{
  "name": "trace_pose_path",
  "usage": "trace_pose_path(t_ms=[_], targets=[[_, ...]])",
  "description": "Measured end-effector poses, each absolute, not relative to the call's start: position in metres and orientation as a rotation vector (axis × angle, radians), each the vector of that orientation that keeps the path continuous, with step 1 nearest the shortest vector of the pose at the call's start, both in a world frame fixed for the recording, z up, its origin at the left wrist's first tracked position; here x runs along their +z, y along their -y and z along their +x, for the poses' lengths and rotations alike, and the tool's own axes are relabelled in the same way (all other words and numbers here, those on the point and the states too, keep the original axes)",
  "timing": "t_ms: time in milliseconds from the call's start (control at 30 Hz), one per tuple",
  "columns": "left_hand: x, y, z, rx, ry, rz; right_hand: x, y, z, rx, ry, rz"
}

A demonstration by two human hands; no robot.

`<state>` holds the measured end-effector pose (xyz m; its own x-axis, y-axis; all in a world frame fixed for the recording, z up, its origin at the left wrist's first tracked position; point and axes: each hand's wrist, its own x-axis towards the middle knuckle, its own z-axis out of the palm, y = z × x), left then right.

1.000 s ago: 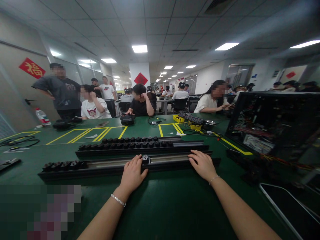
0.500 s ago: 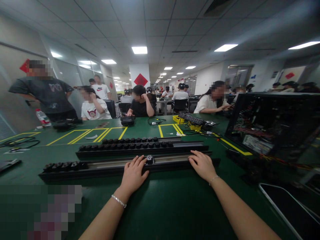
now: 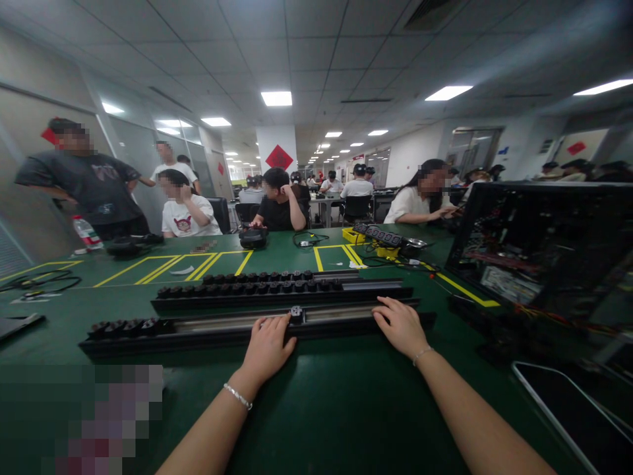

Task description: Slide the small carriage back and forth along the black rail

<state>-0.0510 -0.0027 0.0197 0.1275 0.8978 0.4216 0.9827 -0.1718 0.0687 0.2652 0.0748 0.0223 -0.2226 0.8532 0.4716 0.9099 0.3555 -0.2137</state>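
A long black rail [image 3: 208, 330] lies across the green table in front of me, with a cluster of small black sliders [image 3: 121, 326] at its left end. My left hand [image 3: 266, 348] rests on the rail's middle, fingers stretched flat, fingertips beside a single black slider [image 3: 296, 312]. My right hand [image 3: 401, 326] lies flat on the rail's right part, fingers spread. Behind it lies a second black rail [image 3: 281, 293] filled with a row of several black sliders.
An open computer case [image 3: 539, 244] stands at the right, a dark panel [image 3: 573, 415] near the front right corner. A power strip [image 3: 380, 235], yellow bins, cables and a headset [image 3: 252, 237] lie further back. Several people sit and stand beyond the table.
The single slider has moved a little to the right along the rail with my left hand's fingertips. My right hand has stayed put. People at the back left have shifted.
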Motion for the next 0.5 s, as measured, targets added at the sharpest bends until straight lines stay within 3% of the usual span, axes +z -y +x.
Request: trace_pose_path(t_ms=[500], targets=[[0.022,0.002,-0.049,-0.532,1.876,-2.175,0.021,-0.048,0.202,-0.058,2.31,-1.149]])
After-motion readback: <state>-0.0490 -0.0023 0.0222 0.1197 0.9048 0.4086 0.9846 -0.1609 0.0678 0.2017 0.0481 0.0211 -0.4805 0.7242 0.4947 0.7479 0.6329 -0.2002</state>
